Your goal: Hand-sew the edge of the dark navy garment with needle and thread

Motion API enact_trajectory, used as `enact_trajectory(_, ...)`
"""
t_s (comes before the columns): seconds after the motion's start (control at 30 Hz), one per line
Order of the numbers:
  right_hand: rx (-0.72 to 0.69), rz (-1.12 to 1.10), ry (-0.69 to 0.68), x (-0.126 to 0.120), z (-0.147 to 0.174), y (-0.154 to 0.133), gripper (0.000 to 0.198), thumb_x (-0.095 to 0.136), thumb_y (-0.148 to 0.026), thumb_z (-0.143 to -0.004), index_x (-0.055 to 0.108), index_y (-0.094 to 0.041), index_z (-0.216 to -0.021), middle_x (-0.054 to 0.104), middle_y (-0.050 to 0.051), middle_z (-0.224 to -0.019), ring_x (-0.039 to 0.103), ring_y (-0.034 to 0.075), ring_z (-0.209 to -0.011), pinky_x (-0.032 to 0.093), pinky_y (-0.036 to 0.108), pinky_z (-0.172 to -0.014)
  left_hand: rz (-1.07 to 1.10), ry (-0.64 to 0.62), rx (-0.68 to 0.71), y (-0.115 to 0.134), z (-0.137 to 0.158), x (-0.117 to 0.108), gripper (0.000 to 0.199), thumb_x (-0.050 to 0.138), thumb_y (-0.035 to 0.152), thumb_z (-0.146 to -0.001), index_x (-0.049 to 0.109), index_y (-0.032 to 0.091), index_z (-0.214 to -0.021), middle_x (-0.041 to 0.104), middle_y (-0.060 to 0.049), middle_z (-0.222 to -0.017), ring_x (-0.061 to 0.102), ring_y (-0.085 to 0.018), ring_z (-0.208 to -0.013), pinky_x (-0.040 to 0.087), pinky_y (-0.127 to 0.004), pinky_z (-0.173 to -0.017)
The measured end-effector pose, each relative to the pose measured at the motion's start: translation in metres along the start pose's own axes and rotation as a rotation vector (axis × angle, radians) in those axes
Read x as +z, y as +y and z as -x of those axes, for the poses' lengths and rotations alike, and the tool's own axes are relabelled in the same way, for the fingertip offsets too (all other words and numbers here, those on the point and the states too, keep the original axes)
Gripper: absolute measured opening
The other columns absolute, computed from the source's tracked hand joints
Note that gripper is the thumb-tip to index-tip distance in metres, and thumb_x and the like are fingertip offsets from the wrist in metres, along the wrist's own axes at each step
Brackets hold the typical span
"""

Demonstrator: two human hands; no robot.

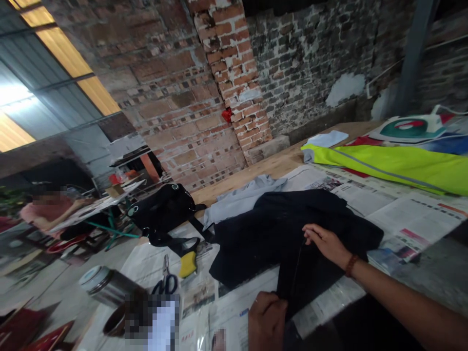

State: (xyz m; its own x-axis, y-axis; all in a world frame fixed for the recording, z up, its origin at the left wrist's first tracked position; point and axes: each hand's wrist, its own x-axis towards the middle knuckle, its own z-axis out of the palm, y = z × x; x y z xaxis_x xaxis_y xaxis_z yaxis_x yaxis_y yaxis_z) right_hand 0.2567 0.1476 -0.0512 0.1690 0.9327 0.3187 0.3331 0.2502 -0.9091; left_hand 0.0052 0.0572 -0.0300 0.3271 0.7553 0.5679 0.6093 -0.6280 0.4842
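Note:
A black garment [252, 239] lies spread and folded over newspaper [420, 219] on the table. Near its front edge my left hand [268, 312] is closed, thumb and fingers pinching the black cloth. Farther up, my right hand [320, 239] pinches the same garment, with a thin dark edge or seam running down from its fingertips towards the left hand. Between the hands the cloth is drawn into a narrow strip. A light grey cloth [248, 192] lies partly under the garment's far side.
Left of the garment are a black bag [164, 209], a yellow sponge-like piece [187, 264], scissors [166, 283] and a metal flask [113, 287]. A neon-yellow garment [387, 165] and an iron [409, 127] occupy the far right. Another person [54, 214] sits at a separate table.

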Motion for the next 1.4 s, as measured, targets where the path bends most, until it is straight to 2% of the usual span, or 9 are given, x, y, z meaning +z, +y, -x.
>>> enact_trajectory(0.17, -0.056, 0.019, -0.036, -0.007, 0.010, -0.027, 0.028, 0.037, -0.038, -0.087, 0.056, -0.021, -0.098, 0.063, 0.004, -0.082, 0.061, 0.014, -0.065, 0.048, 0.027, -0.067, -0.015, 0.101, -0.195, 0.005, 0.008, 0.002, 0.014, 0.060, 0.021, -0.073, 0.062, 0.023, -0.059, 0.060, 0.003, -0.053, 0.056, -0.011, -0.049, 0.044, -0.019, -0.043)
enact_trajectory(0.23, -0.141, 0.052, -0.108, -0.011, 0.020, -0.049, 0.026, 0.038, -0.034, -0.088, 0.058, -0.023, -0.100, 0.061, 0.002, -0.079, 0.059, 0.012, -0.065, 0.046, 0.025, -0.067, -0.049, 0.112, -0.181, 0.009, 0.009, 0.002, 0.014, 0.062, 0.022, -0.071, 0.060, 0.023, -0.057, 0.059, 0.004, -0.051, 0.056, -0.011, -0.048, 0.045, -0.019, -0.044)
enact_trajectory(0.33, -0.421, 0.226, -0.405, -0.014, 0.041, -0.080, 0.030, 0.031, -0.027, -0.091, 0.059, -0.024, -0.101, 0.054, 0.002, -0.077, 0.052, 0.011, -0.066, 0.041, 0.022, -0.061, -0.127, 0.129, 0.069, 0.016, 0.011, 0.001, 0.014, 0.058, 0.022, -0.075, 0.064, 0.026, -0.062, 0.061, 0.004, -0.055, 0.056, -0.011, -0.050, 0.044, -0.020, -0.048)
enact_trajectory(0.4, -0.495, 0.351, -0.534, -0.015, 0.057, -0.093, 0.028, 0.032, -0.025, -0.091, 0.060, -0.025, -0.095, 0.051, 0.001, -0.074, 0.049, 0.011, -0.067, 0.038, 0.022, -0.059, -0.193, 0.138, 0.291, 0.020, 0.013, 0.000, 0.018, 0.055, 0.017, -0.077, 0.065, 0.028, -0.066, 0.064, 0.004, -0.057, 0.055, -0.010, -0.050, 0.041, -0.021, -0.049)
enact_trajectory(0.47, -0.486, 0.431, -0.591, -0.014, 0.070, -0.099, 0.026, 0.033, -0.023, -0.091, 0.059, -0.024, -0.089, 0.049, 0.000, -0.073, 0.046, 0.011, -0.068, 0.035, 0.022, -0.059, -0.220, 0.130, 0.415, 0.023, 0.016, 0.000, 0.021, 0.054, 0.011, -0.076, 0.065, 0.027, -0.067, 0.065, 0.004, -0.058, 0.053, -0.010, -0.049, 0.038, -0.022, -0.049)
enact_trajectory(0.53, -0.451, 0.451, -0.611, -0.014, 0.080, -0.102, 0.025, 0.033, -0.020, -0.091, 0.057, -0.023, -0.088, 0.049, 0.001, -0.075, 0.046, 0.012, -0.070, 0.035, 0.024, -0.062, -0.223, 0.105, 0.440, 0.024, 0.019, 0.000, 0.021, 0.056, 0.009, -0.074, 0.064, 0.027, -0.067, 0.065, 0.004, -0.058, 0.052, -0.010, -0.048, 0.035, -0.023, -0.048)
enact_trajectory(0.87, -0.443, 0.431, -0.737, -0.015, 0.097, -0.103, 0.024, 0.037, -0.005, -0.080, 0.053, -0.021, -0.089, 0.052, 0.003, -0.086, 0.049, 0.015, -0.080, 0.036, 0.033, -0.081, -0.202, -0.008, 0.380, 0.023, 0.029, 0.004, 0.019, 0.054, 0.013, -0.078, 0.065, 0.028, -0.074, 0.066, 0.002, -0.060, 0.053, -0.012, -0.052, 0.035, -0.026, -0.051)
enact_trajectory(1.2, -0.447, 0.472, -0.787, -0.023, 0.102, -0.106, 0.022, 0.036, -0.006, -0.081, 0.054, -0.020, -0.084, 0.052, 0.003, -0.084, 0.049, 0.016, -0.078, 0.036, 0.035, -0.081, -0.187, -0.010, 0.347, 0.032, 0.023, 0.005, 0.017, 0.054, 0.015, -0.079, 0.065, 0.026, -0.075, 0.067, 0.002, -0.064, 0.054, -0.012, -0.056, 0.037, -0.026, -0.054)
enact_trajectory(1.4, -0.428, 0.359, -0.794, -0.023, 0.097, -0.106, 0.043, 0.036, -0.006, -0.080, 0.046, -0.024, -0.118, 0.058, 0.005, -0.099, 0.054, 0.016, -0.089, 0.035, 0.036, -0.090, -0.151, 0.012, 0.377, 0.030, 0.018, 0.008, 0.019, 0.050, 0.015, -0.081, 0.065, 0.025, -0.075, 0.068, 0.001, -0.067, 0.055, -0.013, -0.057, 0.038, -0.026, -0.054)
